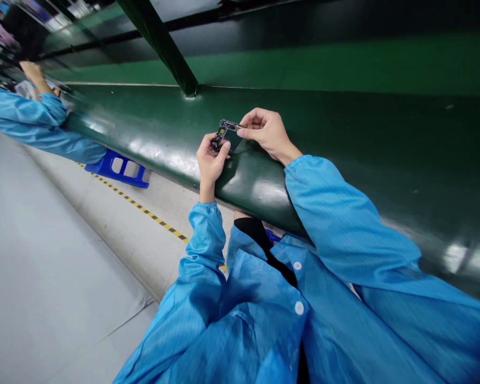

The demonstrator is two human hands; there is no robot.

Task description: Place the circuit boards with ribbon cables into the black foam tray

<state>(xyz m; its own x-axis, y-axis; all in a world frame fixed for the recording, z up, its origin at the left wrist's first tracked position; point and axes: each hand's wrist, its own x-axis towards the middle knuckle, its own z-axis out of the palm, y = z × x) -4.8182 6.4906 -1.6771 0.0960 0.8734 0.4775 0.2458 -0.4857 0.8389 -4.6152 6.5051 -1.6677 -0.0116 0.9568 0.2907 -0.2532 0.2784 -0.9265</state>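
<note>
A small electronic assembly (232,138) is held tilted above the front part of a dark green work surface (168,140). It has a circuit board with tiny parts and a yellow patch along its top and left side, and a flat dark green area in the middle. My left hand (212,161) grips its left and lower side, the thumb lying across the front. At the upper right corner, my right hand (267,132) pinches the edge between thumb and forefinger. Whether a separate small piece sits in that pinch is hidden.
A green post (162,48) rises from the bench beyond my hands. At left, a co-worker's blue sleeve (28,117) rests by the bench near a blue plastic stool (118,169). Yellow-black tape (140,207) marks the floor, beside a grey surface (56,256).
</note>
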